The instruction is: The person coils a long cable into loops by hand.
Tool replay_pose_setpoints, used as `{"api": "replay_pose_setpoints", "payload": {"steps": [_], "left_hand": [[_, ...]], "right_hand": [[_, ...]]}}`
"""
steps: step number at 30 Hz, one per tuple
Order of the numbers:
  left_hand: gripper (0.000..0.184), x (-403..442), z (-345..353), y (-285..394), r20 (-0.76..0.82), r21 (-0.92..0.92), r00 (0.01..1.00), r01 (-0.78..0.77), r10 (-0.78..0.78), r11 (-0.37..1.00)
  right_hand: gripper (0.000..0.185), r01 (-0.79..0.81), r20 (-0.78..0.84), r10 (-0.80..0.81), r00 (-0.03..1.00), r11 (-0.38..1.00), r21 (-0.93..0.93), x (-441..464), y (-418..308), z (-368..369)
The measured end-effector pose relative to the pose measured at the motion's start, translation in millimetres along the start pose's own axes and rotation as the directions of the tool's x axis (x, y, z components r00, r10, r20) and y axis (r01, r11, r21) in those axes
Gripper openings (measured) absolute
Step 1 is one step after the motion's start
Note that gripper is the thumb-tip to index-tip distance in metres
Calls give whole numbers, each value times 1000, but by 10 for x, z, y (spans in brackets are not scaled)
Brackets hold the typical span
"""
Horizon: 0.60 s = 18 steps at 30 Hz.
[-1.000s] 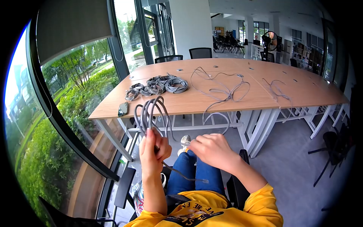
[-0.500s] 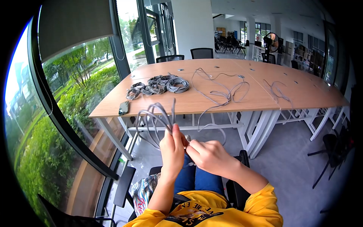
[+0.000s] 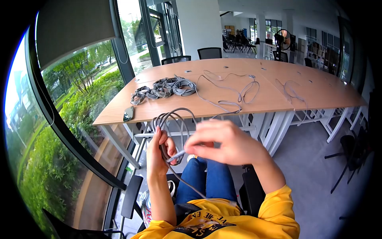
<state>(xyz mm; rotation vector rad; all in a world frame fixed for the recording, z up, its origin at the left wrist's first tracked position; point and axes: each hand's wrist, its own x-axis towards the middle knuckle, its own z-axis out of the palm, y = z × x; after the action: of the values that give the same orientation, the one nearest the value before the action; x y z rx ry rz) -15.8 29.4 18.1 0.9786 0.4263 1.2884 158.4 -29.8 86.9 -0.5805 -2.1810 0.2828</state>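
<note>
My left hand is closed around a coil of grey cable, its loops standing up above the fingers in front of the table's edge. Just to the right, slightly smeared by motion, my right hand pinches a lighter grey stretch of the cable beside the coil. One strand hangs from the left hand down across my lap. On the table, a loose length of grey cable lies in wide bends and runs to the near edge behind my right hand.
Several coiled grey cables lie in a pile on the wooden table, with a phone at its near left edge. Another loose cable lies farther right. Office chairs stand behind; a large window is at left.
My hands have moved apart, the left to the left and the right up and to the right. The coil has turned, and a strand now hangs over my lap.
</note>
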Motion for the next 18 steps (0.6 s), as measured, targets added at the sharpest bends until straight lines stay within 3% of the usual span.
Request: {"api": "replay_pose_setpoints", "payload": {"steps": [3,4,5,7,9,11,12,15,18], "left_hand": [[35,-79,67,41,31,-110,997,73,-70,991],[34,-116,143,60,-29,-136,996,81,-85,987],[34,-105,117,50,-27,-136,996,79,-83,988],[34,-88,28,20,153,-88,986,77,-63,993],[34,-123,86,63,73,-83,990,122,-117,989],[33,-104,-23,42,364,-382,925,257,-111,888],[34,-91,-50,32,436,-457,899,264,-45,849],[36,-97,-87,64,524,-643,849,338,73,687],[38,-95,-100,70,544,-693,831,368,116,620]], "right_hand": [[8,26,84,-24,996,999,-25,165,40,-7],[8,27,83,-25,996,999,-27,193,58,31],[10,26,34,-24,999,996,-82,219,75,71],[13,24,-14,-26,1000,991,-135,246,117,127],[19,26,-114,-45,992,987,-162,259,160,158],[24,-10,-159,-14,987,990,-144,243,158,154],[26,-73,-138,47,989,978,-196,225,143,100],[29,-231,-171,199,965,953,-195,86,284,12],[31,-287,-257,231,938,935,-206,-43,430,28]]}}
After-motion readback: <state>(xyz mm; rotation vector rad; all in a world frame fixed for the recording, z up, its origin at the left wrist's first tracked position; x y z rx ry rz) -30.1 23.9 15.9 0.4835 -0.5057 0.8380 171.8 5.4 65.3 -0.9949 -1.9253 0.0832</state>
